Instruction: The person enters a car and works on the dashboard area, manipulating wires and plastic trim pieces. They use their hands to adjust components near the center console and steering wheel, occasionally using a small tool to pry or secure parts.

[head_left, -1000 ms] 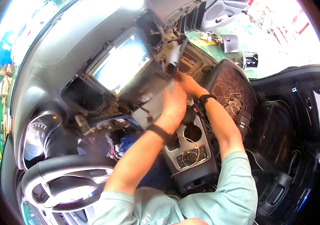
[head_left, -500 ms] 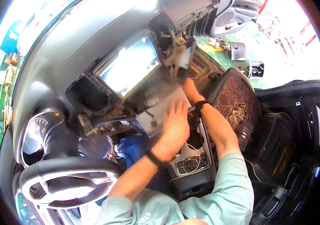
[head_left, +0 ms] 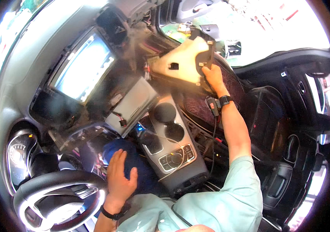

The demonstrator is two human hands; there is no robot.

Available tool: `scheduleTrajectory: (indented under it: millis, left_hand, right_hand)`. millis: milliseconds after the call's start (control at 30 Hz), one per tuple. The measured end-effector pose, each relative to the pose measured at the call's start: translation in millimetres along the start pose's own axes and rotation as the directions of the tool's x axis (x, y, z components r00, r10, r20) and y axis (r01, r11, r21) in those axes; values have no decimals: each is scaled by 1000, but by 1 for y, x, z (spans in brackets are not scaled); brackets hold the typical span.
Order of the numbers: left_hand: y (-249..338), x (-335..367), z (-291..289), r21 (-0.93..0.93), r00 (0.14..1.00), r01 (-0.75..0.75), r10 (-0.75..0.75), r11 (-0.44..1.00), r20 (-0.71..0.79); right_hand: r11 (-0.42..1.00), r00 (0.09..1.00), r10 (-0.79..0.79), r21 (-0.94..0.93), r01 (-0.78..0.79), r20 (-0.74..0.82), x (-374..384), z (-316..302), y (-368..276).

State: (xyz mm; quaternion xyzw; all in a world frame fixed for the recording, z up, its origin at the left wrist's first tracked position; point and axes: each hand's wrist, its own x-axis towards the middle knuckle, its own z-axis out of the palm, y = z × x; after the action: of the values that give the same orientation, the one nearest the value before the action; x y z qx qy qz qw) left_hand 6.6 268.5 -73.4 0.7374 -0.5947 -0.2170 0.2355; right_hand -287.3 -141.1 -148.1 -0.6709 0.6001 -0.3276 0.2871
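Observation:
My right hand point(head_left: 214, 80) is closed on the edge of a trim panel point(head_left: 188, 58), pale yellow with a dark border and a small rectangular hole. The panel hangs tilted over the passenger seat, to the right of the dashboard. My left hand point(head_left: 121, 176), fingers stretched and thumb apart, is held over my blue trouser leg point(head_left: 141, 174) with nothing in it. Ahead of it, a flat grey panel point(head_left: 134, 102) leans at the front of the centre console point(head_left: 190, 166). A small black connector point(head_left: 122, 122) on a short wire lies on this grey panel.
To the left is the steering wheel point(head_left: 58, 179); a lit screen point(head_left: 83, 69) sits in the partly stripped dashboard. A thin pale cable point(head_left: 181, 160) crosses the console's control knob. Outside the passenger door opening, a black-framed part point(head_left: 233, 48) lies on the floor.
My right hand has moved right, away from the dashboard, bringing the trim panel over the seat. My left hand has left the grey panel and come back toward my lap. The view has shifted.

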Motion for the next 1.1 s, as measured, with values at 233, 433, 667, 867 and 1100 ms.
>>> scheduleTrajectory:
  millis: [233, 433, 667, 867, 1100]
  left_hand:
    - [-36, -27, 26, 14, 996, 81, -81, 997, 31]
    - [-67, -34, 66, 138, 998, 57, -60, 989, 20]
    - [-75, -29, 89, 342, 1000, -15, 18, 940, -5]
    - [-76, -21, 101, 421, 998, 22, -43, 907, 41]
    - [-79, -21, 105, 467, 999, 15, -32, 884, 29]
  right_hand:
    - [979, 871, -196, -135, 150, -451, 21, -54, 11]
    - [841, 883, -357, -516, 162, -306, 13, -42, 48]
    - [415, 901, -428, -869, 269, 75, -21, 0, 130]
    - [452, 974, -211, -892, 26, -79, 5, -1, 129]
    - [533, 980, -161, -826, 184, 114, -20, 31, 92]
